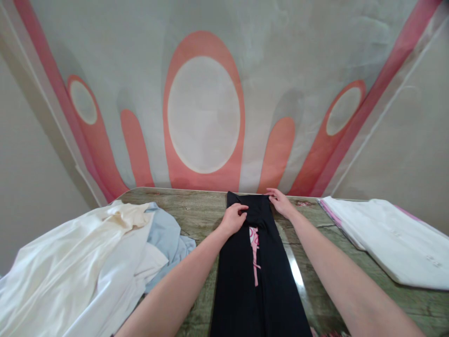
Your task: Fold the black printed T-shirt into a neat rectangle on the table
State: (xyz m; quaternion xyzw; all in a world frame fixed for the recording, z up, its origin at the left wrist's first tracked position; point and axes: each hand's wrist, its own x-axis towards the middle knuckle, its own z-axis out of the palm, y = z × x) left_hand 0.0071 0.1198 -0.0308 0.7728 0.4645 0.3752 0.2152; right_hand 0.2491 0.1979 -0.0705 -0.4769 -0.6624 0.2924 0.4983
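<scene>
A pair of black trousers (238, 281) lies lengthwise on the wood-patterned table (196, 206), its top end near the table's far edge. Through a narrow gap between the legs a pink and white pattern shows. My left hand (234, 219) rests on the upper left part of the trousers, with fingers bent and gathered on a fold of the black cloth. At the top right corner, my right hand (279, 202) pinches the edge of the cloth between thumb and fingers. Part of each hand's grip is hidden by the fingers.
Left on the table is a loose heap of cream and white clothes (70, 262), with a light blue garment (166, 238) under it. A flat stack of white folded clothing (396, 238) lies at the right. Behind the table rises a grey wall panel (315, 42) with coral shapes.
</scene>
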